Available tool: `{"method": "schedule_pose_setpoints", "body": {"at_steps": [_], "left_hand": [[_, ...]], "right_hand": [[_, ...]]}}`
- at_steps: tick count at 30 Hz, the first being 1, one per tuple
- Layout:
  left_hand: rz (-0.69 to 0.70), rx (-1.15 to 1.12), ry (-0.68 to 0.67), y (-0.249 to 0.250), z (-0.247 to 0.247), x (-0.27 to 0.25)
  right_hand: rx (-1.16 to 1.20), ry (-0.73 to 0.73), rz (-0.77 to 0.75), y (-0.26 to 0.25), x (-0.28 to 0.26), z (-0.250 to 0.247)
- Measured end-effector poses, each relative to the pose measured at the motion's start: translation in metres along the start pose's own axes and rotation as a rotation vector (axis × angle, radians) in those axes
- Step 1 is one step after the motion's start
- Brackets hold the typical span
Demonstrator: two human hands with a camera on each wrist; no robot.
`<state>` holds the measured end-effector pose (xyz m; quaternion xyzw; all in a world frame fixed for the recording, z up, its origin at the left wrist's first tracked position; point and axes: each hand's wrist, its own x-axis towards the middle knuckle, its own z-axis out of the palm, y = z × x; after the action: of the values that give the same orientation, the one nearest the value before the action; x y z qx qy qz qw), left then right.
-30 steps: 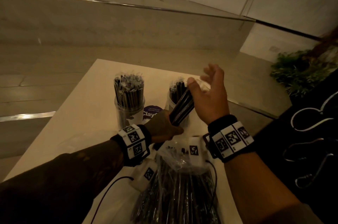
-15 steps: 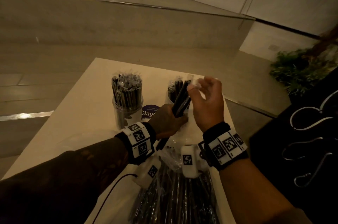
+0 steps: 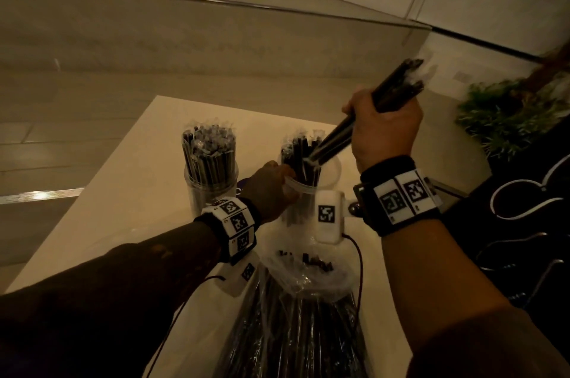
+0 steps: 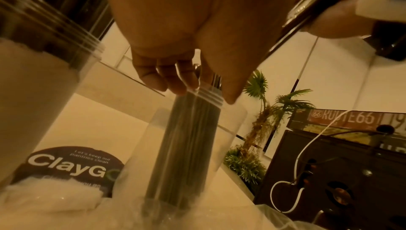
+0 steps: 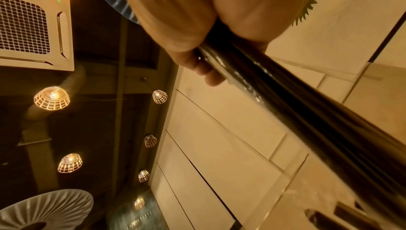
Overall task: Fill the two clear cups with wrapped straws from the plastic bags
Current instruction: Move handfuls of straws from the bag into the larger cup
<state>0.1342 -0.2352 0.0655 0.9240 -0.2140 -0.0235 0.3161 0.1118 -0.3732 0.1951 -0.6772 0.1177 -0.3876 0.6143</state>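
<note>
While the packed left cup [image 3: 211,180] stands full of wrapped straws on the pale table [image 3: 129,192], the left hand [image 3: 268,189] pinches the near rim of the right cup [image 3: 308,189], thumb outside and fingers [image 4: 173,79] over the lip. That cup holds 1 loose cluster. Further right, the right hand [image 3: 382,127] is closed around a tilted straw bundle [image 3: 367,118], its lower tips at the cup's mouth. A plastic bag [image 3: 296,316] of straws lies nearest.
</note>
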Motion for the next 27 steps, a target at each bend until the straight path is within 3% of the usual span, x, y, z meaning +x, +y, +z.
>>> {"method": "schedule_pose_setpoints", "body": {"at_steps": [5, 11, 14, 18, 22, 24, 27], "left_hand": [[-0.026, -0.009, 0.055, 0.003, 0.004, 0.005], [0.004, 0.04, 0.067, 0.0, 0.008, 0.008], [0.008, 0.042, 0.079, -0.001, 0.009, 0.008], [0.017, 0.018, 0.088, -0.003, 0.01, 0.01], [0.004, 0.007, 0.106, -0.004, 0.012, 0.012], [-0.002, 0.001, 0.112, -0.004, 0.013, 0.011], [0.01, -0.004, 0.116, -0.001, 0.011, 0.01]], "right_hand": [[-0.215, -0.074, 0.188, 0.064, -0.008, 0.03], [-0.58, -0.392, 0.283, 0.109, -0.022, 0.03], [-0.724, -0.511, 0.248, 0.104, -0.017, 0.03], [-0.665, -0.431, 0.201, 0.089, -0.005, 0.022], [-0.593, -0.309, -0.098, 0.074, -0.002, 0.026], [-0.67, -0.473, -0.196, 0.079, -0.003, 0.034], [-0.91, -0.804, -0.176, 0.104, -0.011, 0.039]]}}
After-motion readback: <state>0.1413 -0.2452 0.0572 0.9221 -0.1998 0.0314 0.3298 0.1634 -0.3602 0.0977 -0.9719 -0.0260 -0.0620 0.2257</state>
